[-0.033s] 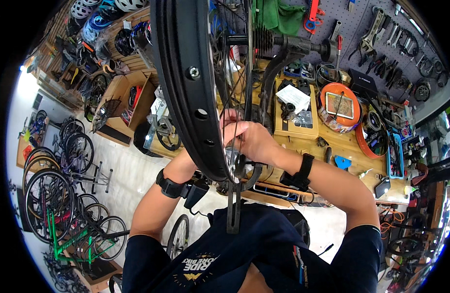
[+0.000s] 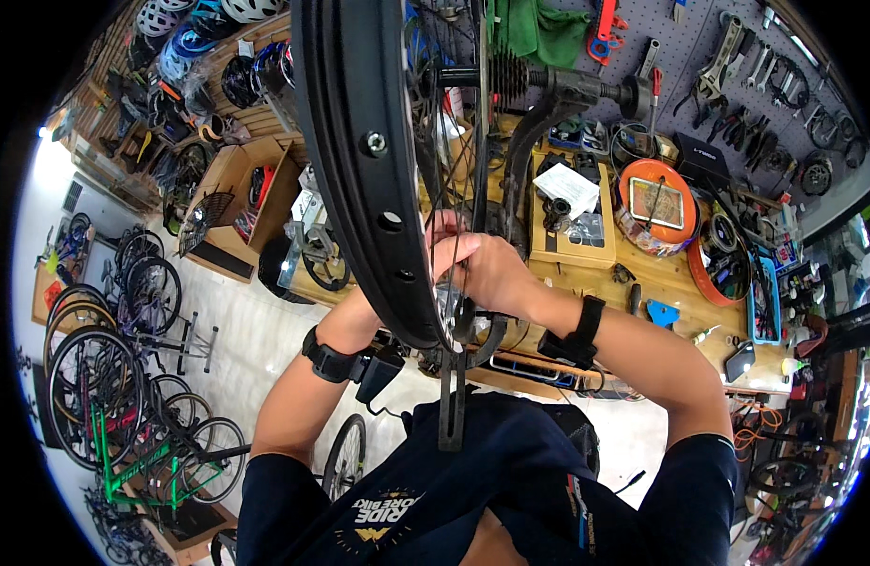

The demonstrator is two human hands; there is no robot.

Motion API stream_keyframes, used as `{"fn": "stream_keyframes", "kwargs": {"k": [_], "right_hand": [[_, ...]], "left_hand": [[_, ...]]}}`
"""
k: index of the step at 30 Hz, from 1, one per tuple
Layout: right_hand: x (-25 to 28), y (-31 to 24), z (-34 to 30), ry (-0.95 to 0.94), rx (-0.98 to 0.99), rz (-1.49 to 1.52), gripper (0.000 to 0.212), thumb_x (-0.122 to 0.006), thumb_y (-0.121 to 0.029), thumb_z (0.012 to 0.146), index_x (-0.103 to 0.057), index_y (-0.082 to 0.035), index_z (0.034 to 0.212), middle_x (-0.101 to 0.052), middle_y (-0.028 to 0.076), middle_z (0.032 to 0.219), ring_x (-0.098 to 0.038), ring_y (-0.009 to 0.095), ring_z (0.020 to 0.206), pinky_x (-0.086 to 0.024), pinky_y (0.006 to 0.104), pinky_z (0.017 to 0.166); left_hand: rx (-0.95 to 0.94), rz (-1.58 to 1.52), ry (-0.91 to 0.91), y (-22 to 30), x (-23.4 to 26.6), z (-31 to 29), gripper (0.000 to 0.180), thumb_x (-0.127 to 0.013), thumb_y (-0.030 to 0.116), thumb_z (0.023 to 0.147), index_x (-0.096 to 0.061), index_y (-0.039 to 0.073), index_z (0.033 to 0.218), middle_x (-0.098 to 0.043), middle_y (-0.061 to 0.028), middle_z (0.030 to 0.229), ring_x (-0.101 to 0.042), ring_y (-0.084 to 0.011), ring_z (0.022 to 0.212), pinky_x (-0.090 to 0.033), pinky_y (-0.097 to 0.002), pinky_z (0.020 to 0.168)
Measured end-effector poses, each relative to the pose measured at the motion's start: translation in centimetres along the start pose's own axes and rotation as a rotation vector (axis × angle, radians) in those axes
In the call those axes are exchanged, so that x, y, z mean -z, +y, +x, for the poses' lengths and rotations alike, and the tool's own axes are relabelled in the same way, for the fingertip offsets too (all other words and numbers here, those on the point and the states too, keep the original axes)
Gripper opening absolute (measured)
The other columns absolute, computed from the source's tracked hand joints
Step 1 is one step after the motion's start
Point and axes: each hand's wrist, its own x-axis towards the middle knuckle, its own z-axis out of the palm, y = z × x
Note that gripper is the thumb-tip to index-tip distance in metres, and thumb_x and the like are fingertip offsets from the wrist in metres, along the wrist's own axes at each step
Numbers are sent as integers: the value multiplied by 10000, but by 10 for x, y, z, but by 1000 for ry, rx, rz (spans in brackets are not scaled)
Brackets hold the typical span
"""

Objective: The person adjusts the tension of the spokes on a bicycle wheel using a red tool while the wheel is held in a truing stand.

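Observation:
A bare black bicycle rim (image 2: 355,170) rises before me, its inner channel facing me. Of its round holes, one holds a silver spoke nipple (image 2: 372,143). The wheel is mounted by its axle in a dark truing stand (image 2: 538,113), with a cassette (image 2: 510,80) on the hub. My left hand (image 2: 444,234) reaches behind the rim to the spokes, largely hidden; the fingers that show are bent together. My right hand (image 2: 499,274) is closed beside it, its fingertips among the spokes (image 2: 461,198) just above the rim's lower end. What the fingers pinch is hidden.
The wooden bench (image 2: 595,307) carries a cardboard tray (image 2: 571,247) of small parts, an orange round dish (image 2: 656,208) and a blue tray (image 2: 763,300). Tools hang on the pegboard (image 2: 685,47). A carton (image 2: 223,255) and parked bicycles (image 2: 142,424) stand to the left.

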Motion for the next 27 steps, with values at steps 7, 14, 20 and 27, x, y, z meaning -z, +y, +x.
{"fn": "stream_keyframes", "kwargs": {"k": [7,14,20,27], "right_hand": [[56,2,3,-759,-78,774,221,-596,-219,935,-620,-17,1019,-654,71,765,-632,161,691,-487,280,630],[50,18,6,-813,79,850,217,-551,-211,984,-602,-38,1104,-626,22,739,-592,104,635,-467,232,582],[27,10,0,-395,127,438,347,-660,-338,909,-658,7,875,-608,91,626,-603,160,584,-472,314,542],[42,-33,-23,-24,-131,287,417,-682,-349,873,-654,62,806,-644,149,660,-675,231,616,-527,357,614]], "left_hand": [[40,15,36,11,0,-11,470,-596,374,924,-557,-17,1182,-589,-53,1079,-525,-136,1050,-382,-263,944],[87,81,30,26,0,-8,542,-559,448,926,-570,-31,1180,-608,-80,1090,-536,-163,1065,-368,-280,958],[28,88,12,17,4,-5,532,-555,437,932,-572,-44,1159,-612,-90,1074,-553,-171,1029,-387,-308,963],[-45,107,-1,0,11,-4,525,-542,449,934,-572,-6,1193,-611,-52,1114,-548,-147,1051,-379,-291,960]]}}
